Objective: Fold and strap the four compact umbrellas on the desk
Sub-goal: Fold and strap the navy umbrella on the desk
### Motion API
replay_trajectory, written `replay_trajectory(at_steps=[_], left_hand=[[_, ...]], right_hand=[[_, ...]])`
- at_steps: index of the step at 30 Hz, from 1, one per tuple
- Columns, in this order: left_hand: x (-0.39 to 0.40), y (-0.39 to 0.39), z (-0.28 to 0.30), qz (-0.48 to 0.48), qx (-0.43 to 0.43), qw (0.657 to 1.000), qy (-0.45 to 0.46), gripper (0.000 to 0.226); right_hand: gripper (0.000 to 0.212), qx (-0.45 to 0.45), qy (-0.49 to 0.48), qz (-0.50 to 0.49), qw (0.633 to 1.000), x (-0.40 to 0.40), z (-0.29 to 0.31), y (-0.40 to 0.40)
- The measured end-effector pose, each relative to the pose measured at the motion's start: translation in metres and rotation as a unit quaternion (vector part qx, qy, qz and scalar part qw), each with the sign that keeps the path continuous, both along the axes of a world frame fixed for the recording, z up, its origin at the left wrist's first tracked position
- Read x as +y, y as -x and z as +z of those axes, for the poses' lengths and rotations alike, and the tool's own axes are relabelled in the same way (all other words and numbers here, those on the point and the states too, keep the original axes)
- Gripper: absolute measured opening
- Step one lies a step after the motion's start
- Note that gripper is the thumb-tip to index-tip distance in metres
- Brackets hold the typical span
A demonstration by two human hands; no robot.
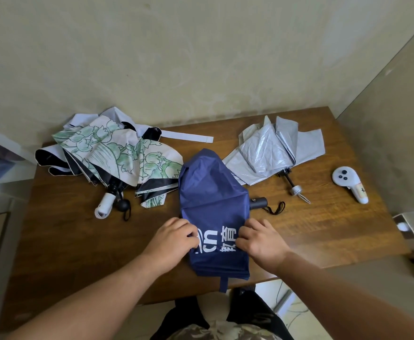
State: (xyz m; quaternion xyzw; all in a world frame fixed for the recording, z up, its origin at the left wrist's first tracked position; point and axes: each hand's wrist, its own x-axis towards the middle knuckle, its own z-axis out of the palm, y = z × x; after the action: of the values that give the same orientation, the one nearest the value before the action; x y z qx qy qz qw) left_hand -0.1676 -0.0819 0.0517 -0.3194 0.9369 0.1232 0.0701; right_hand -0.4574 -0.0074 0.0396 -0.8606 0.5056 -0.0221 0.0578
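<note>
Both hands up close on my head cam: left hand (174, 238) and right hand (260, 239) pinch the navy umbrella (213, 192) fabric at desk (78, 241) centre. Floral umbrella (117, 153) sits at 10 o'clock, silver umbrella (272, 150) at 1, white controller (348, 185) at 3.

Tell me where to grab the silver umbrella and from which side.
Take the silver umbrella by its bare shaft and small handle, coming in with the right hand from the near right side. The handle end sticks out of the loose canopy toward the desk's front, uncovered and clear of other things; the canopy is floppy fabric.
</note>
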Motion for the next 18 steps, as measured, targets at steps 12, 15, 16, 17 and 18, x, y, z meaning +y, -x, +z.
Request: replay_trajectory(at_steps=[12, 15, 16, 17, 18], left_hand=[[0.017, -0.003, -0.027, -0.014, -0.072, 0.997, -0.006, 0.038], [0.022, -0.005, -0.033, -0.01, -0.094, 0.995, -0.022, 0.063], [0.024, -0.006, -0.033, -0.019, -0.104, 0.994, -0.022, 0.068], [0.026, -0.005, -0.031, -0.025, -0.112, 0.993, -0.023, 0.069], [0.028, -0.005, -0.03, -0.029, -0.115, 0.993, -0.024, 0.069]], right_hand=[[0.035, 0.111, -0.119, 0.035, 0.986, 0.016, -0.024, -0.005], [0.042, 0.15, -0.198, 0.035, 0.968, 0.022, -0.026, -0.003], [0.044, 0.153, -0.213, 0.035, 0.964, 0.023, -0.026, -0.002], [0.044, 0.152, -0.221, 0.033, 0.963, 0.025, -0.025, -0.002], [0.044, 0.149, -0.227, 0.023, 0.962, 0.025, -0.022, -0.003]])
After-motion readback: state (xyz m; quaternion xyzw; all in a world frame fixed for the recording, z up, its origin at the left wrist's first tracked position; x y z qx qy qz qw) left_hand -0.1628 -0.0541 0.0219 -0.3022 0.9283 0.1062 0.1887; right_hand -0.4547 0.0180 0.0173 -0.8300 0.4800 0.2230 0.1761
